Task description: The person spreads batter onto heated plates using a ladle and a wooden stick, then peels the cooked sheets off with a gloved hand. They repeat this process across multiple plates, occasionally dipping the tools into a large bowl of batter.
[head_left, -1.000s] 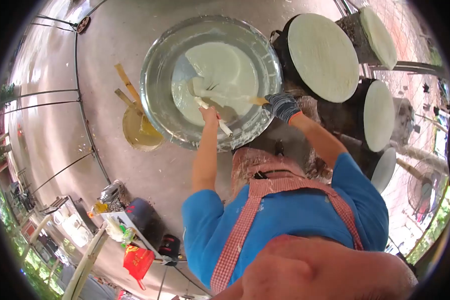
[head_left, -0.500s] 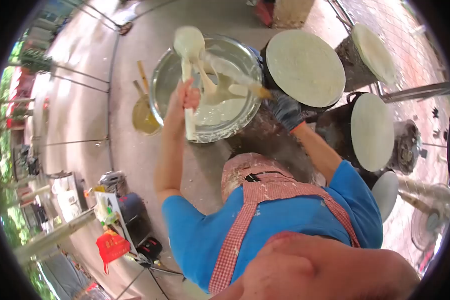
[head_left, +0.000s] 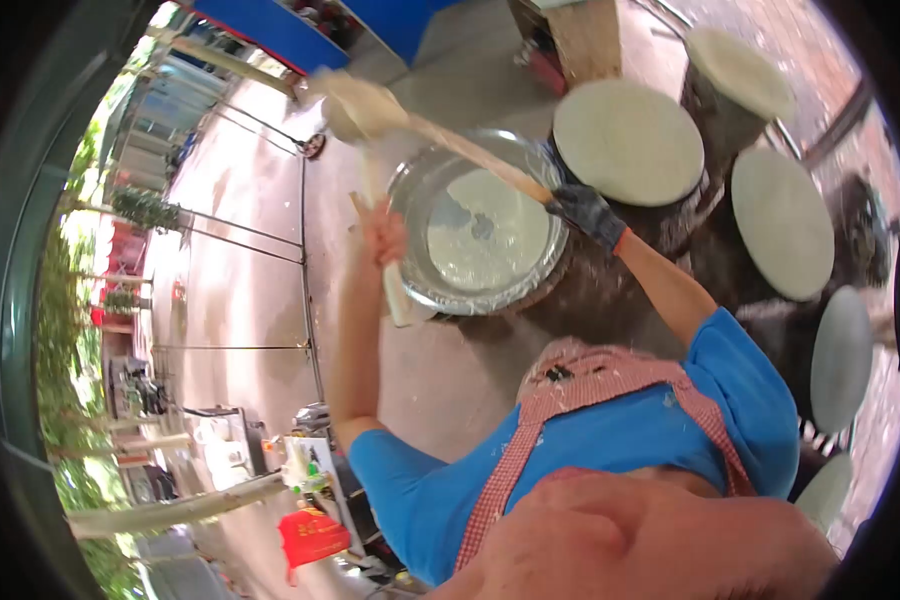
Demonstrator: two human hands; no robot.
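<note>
Both hands clamp white-coated sticks: left hand (head_left: 385, 232) at the basin's (head_left: 425, 285) nine o'clock, gloved right hand (head_left: 588, 213) at its three o'clock.

Sunlit concrete floor (head_left: 260, 250); metal railing (head_left: 305, 290); blue wall (head_left: 270, 30); greenery (head_left: 70, 300).

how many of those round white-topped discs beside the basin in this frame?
5 round discs: one right of the metal basin, one at top right, one below it, one at right edge, one partly cut off lower right. More may be hidden.
</note>
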